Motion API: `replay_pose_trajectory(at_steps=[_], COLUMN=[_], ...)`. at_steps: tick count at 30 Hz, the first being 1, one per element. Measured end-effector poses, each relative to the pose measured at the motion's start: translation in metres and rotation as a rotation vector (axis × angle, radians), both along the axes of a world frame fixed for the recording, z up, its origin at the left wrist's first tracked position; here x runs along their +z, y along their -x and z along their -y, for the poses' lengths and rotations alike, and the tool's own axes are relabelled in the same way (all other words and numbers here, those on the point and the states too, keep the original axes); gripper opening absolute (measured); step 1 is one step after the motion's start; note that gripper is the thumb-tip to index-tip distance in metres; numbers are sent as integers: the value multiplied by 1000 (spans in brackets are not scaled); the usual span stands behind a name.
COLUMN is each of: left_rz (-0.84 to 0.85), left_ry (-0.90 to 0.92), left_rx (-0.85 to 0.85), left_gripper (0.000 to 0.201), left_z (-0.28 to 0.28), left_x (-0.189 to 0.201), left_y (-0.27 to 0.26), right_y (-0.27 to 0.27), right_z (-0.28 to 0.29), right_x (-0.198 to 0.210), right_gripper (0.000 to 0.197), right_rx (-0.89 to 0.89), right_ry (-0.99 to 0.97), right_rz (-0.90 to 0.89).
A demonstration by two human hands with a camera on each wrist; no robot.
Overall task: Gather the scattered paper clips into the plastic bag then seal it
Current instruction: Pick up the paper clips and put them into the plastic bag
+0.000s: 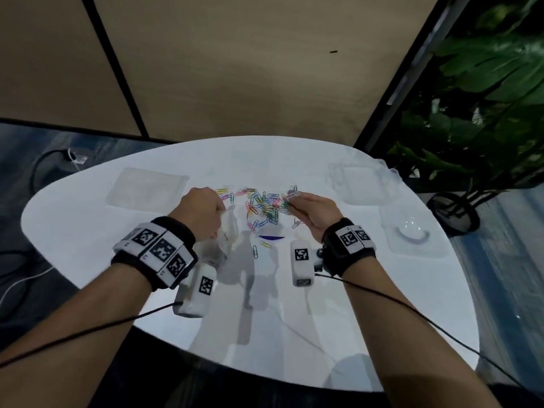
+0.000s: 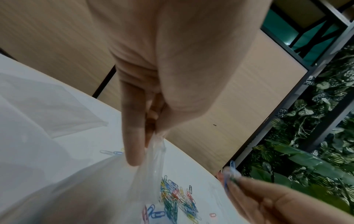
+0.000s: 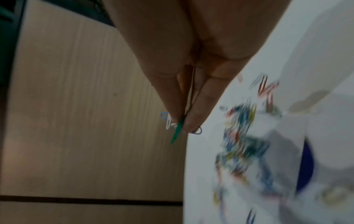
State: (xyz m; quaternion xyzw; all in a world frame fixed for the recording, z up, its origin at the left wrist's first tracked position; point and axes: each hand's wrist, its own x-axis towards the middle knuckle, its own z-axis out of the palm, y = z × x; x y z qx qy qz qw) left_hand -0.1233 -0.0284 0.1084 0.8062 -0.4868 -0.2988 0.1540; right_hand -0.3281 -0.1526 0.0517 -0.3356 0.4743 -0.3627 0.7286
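A heap of coloured paper clips (image 1: 263, 206) (image 2: 176, 201) (image 3: 245, 136) lies mid-table on the white table (image 1: 117, 245). My left hand (image 1: 203, 210) (image 2: 145, 136) pinches the rim of a clear plastic bag (image 1: 223, 234) (image 2: 91, 189), which hangs down to the table left of the heap. One clip shows inside the bag. My right hand (image 1: 297, 206) (image 3: 184, 121), raised at the heap's right edge, pinches a few clips (image 1: 290, 198) (image 3: 178, 128) (image 2: 229, 174), green, blue and white among them.
A flat clear bag (image 1: 147, 187) lies at the table's back left. Clear plastic containers (image 1: 360, 184) sit at the back right, and a clear lid (image 1: 412, 234) at the right edge. A dark blue disc (image 1: 272, 237) lies below the heap. A plant (image 1: 485, 98) stands beyond.
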Motion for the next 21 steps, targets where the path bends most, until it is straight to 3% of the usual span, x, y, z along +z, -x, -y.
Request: replay_pose_trajectory(at_steps=[3, 5, 8, 11, 15, 18, 21], left_rz=[-23, -27, -39, -54, -92, -188, -197], left_ry=[28, 48, 91, 102, 111, 144, 169], left_rx=[43, 53, 46, 29, 71, 163, 197], left_gripper=[29, 29, 28, 27, 28, 26, 26], left_z=[-6, -11, -18, -22, -31, -41, -52], left_x=[-2, -3, -5, -7, -14, -13, -12], left_y=[-3, -5, -5, -12, -29, -42, -56], right_y=[-27, -46, -72, -94, -107, -111, -114], right_z=[-36, -58, -75, -82, -84, -77, -58], right_x=[15, 16, 8, -3, 8, 20, 24], right_gripper=[8, 6, 8, 15, 38, 34, 24], right_rx=[127, 191, 231, 322, 667, 786, 664], right_ry=[-30, -17, 56, 262, 622, 666, 551], right_rz=[115, 63, -114, -379, -699, -650, -452])
